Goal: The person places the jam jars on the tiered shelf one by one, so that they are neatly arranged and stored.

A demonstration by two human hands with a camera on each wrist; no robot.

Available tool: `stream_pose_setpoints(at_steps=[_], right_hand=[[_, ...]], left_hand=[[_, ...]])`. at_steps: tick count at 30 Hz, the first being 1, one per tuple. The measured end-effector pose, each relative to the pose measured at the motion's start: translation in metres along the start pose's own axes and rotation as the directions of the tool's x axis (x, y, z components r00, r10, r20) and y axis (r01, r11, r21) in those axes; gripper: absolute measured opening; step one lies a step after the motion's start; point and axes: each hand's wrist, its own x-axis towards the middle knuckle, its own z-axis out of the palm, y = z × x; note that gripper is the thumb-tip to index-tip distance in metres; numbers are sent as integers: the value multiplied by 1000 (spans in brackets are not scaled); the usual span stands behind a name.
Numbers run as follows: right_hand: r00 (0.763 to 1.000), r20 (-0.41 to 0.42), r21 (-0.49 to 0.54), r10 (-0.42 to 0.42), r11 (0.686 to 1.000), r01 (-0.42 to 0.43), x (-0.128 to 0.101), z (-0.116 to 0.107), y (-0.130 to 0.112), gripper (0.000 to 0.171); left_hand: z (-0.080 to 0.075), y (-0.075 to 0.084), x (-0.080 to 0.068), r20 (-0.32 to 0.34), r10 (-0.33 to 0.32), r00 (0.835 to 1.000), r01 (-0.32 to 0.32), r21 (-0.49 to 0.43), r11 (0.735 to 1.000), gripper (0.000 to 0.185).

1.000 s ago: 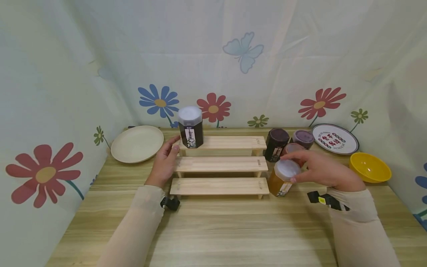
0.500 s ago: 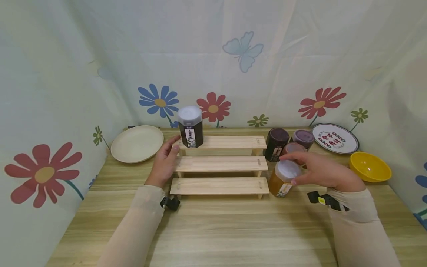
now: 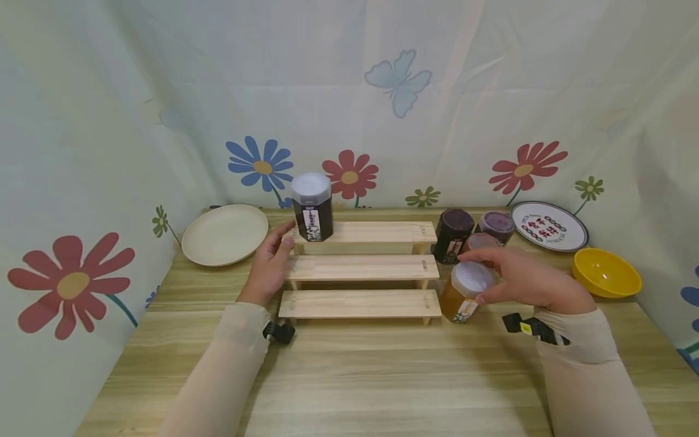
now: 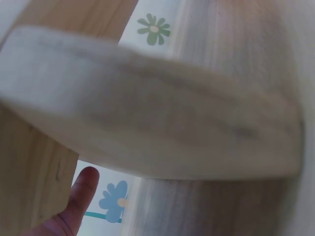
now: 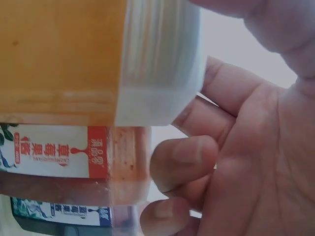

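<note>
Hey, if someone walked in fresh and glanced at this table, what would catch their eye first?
Probably the three-step wooden rack mid-table, with a dark jar alone at the left end of its top step. Next, the right hand grips the white lid of an amber jar just right of the rack, while the left hand rests against its left end. A yellow bowl glows at far right.
</note>
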Motion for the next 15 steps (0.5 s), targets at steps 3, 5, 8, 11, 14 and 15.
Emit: stream_pose_setpoints(at_steps=[3, 5, 8, 11, 14, 15], right_hand=[[1000, -16, -29, -13, 999, 13, 1, 0, 1, 73], [999, -34, -49, -22, 999, 20, 0, 0, 2, 72], [997, -76, -48, -25, 999, 22, -3, -2, 3, 71], [990, -138, 5, -16, 1000, 17, -7, -5, 2, 68], [976, -215, 47, -24, 998, 35, -13, -7, -2, 65], [970, -242, 60, -35, 997, 51, -14, -8, -4, 65]], left_hand=[[0, -2, 1, 4, 6, 1000, -6, -6, 1000, 48], [0, -2, 1, 7, 4, 1000, -4, -10, 1000, 48], [0, -1, 1, 10, 4, 1000, -4, -14, 1000, 48], [0, 0, 0, 10, 7, 1000, -7, -16, 1000, 47], [0, 0, 1, 9, 11, 1000, -11, -11, 1000, 47], [-1, 0, 1, 9, 12, 1000, -12, -7, 1000, 48]])
